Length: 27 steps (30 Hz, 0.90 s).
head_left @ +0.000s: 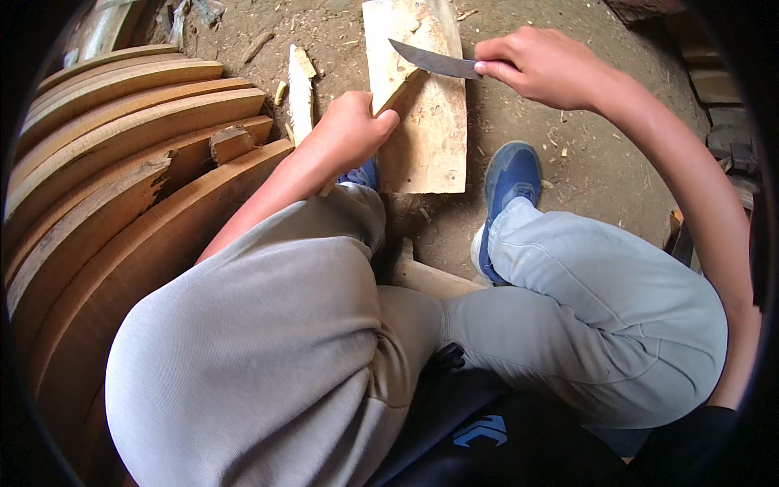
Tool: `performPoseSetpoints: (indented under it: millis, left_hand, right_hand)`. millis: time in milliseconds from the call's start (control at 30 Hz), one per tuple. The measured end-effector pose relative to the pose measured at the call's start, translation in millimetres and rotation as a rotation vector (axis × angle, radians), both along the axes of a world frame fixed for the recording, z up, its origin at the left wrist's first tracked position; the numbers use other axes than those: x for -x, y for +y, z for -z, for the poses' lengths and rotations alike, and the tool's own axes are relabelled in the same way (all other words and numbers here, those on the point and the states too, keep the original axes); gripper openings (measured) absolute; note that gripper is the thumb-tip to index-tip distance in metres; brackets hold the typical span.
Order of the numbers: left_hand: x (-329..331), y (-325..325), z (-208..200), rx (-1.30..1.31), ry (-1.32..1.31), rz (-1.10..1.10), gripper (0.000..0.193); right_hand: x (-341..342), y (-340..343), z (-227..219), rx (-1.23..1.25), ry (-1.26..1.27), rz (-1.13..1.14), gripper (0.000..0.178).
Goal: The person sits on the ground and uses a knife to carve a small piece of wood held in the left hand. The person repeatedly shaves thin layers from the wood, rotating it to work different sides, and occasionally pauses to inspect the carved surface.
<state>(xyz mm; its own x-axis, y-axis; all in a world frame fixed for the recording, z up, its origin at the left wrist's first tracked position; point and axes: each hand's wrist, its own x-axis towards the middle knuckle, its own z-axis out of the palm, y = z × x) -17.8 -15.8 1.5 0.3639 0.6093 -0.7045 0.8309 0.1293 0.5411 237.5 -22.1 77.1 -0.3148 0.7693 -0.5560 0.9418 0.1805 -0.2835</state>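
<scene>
Planks point(122, 162) curve along the left; left hand point(350, 122) grips a pale stick point(395, 91), right hand point(540, 69) clasps a knife point(434, 61) over a board point(430, 138).

Pale yellow wood stick point(395, 88), grey blade point(434, 60), tan plank point(430, 122); blue shoe point(510, 174) at three o'clock; orange-brown curved boards point(122, 162) at nine.
</scene>
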Motion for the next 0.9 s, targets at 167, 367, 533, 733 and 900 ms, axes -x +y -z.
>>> performPoseSetpoints:
  millis: [167, 367, 533, 733, 900]
  left_hand:
    - [3, -4, 11, -0.128, 0.010, 0.036, 0.041]
    - [3, -4, 10, -0.144, -0.017, 0.039, 0.038]
    - [1, -3, 6, -0.088, -0.017, 0.020, 0.043]
    - [4, -2, 4, -0.111, -0.047, 0.074, 0.043]
    - [3, -3, -1, -0.142, -0.136, 0.035, 0.053]
  right_hand:
    - [5, 5, -1, 0.093, 0.115, 0.054, 0.033]
    - [-3, 13, 30, 0.236, 0.390, 0.131, 0.034]
    - [-2, 0, 28, 0.489, 0.450, 0.406, 0.031]
    - [-7, 1, 22, 0.515, 0.524, 0.525, 0.032]
    - [-17, -7, 17, 0.023, 0.363, 0.244, 0.034]
